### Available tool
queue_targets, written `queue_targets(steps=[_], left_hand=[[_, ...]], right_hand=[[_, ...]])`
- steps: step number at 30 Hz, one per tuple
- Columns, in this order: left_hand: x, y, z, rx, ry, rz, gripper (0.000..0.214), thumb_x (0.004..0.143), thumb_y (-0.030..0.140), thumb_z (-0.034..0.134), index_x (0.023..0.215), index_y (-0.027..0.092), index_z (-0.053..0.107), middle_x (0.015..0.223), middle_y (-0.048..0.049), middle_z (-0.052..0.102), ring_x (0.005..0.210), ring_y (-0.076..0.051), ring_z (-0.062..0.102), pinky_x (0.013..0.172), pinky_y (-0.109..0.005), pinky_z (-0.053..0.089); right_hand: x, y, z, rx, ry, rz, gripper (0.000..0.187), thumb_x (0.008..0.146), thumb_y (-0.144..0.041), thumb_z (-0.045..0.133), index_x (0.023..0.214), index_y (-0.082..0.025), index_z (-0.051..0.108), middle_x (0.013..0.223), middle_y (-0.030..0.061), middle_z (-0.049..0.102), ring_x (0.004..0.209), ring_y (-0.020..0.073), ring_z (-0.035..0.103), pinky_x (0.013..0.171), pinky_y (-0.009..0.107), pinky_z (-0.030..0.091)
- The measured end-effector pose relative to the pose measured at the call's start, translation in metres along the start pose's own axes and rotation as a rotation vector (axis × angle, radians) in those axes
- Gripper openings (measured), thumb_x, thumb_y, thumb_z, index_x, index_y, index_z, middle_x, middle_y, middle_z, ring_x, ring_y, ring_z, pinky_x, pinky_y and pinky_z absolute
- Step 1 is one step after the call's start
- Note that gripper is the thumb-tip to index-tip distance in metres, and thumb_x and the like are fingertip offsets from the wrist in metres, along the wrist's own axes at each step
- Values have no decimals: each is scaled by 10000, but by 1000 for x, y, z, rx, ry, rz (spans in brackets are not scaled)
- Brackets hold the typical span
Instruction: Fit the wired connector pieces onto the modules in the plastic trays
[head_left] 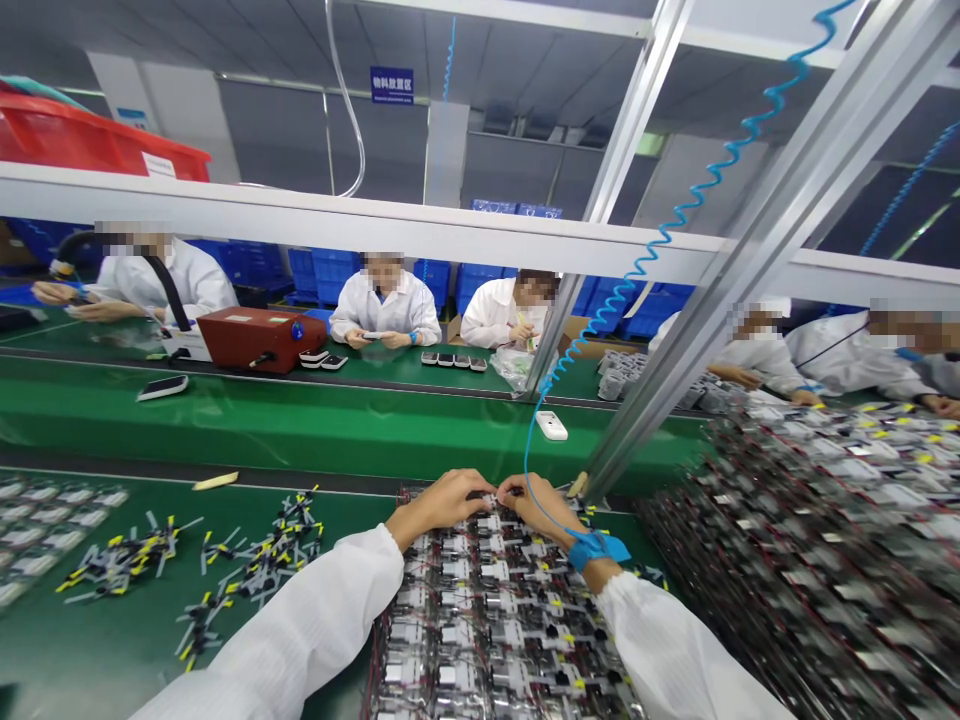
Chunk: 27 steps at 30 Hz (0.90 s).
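My left hand [442, 502] and right hand [536, 508] meet over rows of wired circuit boards [480, 620].
Whether either grip holds a board, I cannot tell. The rows lie packed on a green surface [90, 650], under my palms; they seem light and fragile, best taken by board edges, never the thin wires. A blue wrist strap [598, 548] circles my right wrist.

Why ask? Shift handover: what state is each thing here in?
Wired modules, packed in overlapping rows
Left hand, resting on the modules
Right hand, resting on the modules
Blue wrist strap, fastened on right wrist
Coiled blue cord, stretched upward
Yellow-tipped wire leads, loose in heaps
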<state>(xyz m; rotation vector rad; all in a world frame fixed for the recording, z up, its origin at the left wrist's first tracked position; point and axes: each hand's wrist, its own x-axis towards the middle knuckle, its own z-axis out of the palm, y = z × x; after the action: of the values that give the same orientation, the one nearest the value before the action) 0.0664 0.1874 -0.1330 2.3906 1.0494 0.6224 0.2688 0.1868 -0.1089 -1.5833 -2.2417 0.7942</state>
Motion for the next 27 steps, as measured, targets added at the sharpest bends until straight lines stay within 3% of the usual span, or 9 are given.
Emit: queue_targets(steps=[10,14,16,19,22,25,27], left_hand=[[0,2,-1,42,-14,2,305,929,267,581,1224,215,634,1113,-69,671,1031,-223,620,890,-303,449],[1,7,-3,60,-21,9,208,932,251,571,1126,209,635,1077,-50,669,992,-206,619,871,-296,454],[1,9,-6,70,-46,24,131,933,228,565,1022,206,659,1036,-39,678,980,-198,621,882,-294,450],[-5,10,-13,82,-88,43,148,947,199,534,993,214,674,1099,-35,690,1069,-199,604,956,-306,427],[-17,9,-25,100,-101,29,217,966,203,494,1098,230,664,1228,-38,664,1182,-210,554,1017,-336,402],[-26,11,-32,152,-93,-3,350,983,200,432,1298,249,574,1315,-55,617,1235,-227,513,1031,-373,397],[-26,14,-31,194,-111,-7,381,984,190,411,1326,265,562,1291,-49,633,1223,-231,517,1017,-382,408]], right_hand=[[3,-6,-1,-70,-30,9,215,962,-341,627,913,-137,673,914,19,687,852,177,663,814,367,546],[-5,-14,-17,-130,19,-27,112,917,-256,668,966,-160,697,936,39,698,913,194,658,871,380,517],[-14,-15,-32,-166,88,-31,192,875,-191,662,1059,-176,715,1025,90,697,1006,240,643,930,398,478],[-40,-12,-62,-200,183,-35,304,863,-226,593,1133,-167,720,1089,141,684,1039,303,639,946,427,461],[-81,-5,-90,-186,224,-64,344,880,-347,513,1087,-184,735,1043,117,707,964,287,675,881,398,512],[-127,5,-105,-94,306,-97,383,853,-494,516,1004,-232,751,1005,78,736,894,266,703,803,356,567],[-154,12,-107,-21,353,-75,391,822,-553,559,969,-253,763,955,61,755,853,258,719,708,313,598]])
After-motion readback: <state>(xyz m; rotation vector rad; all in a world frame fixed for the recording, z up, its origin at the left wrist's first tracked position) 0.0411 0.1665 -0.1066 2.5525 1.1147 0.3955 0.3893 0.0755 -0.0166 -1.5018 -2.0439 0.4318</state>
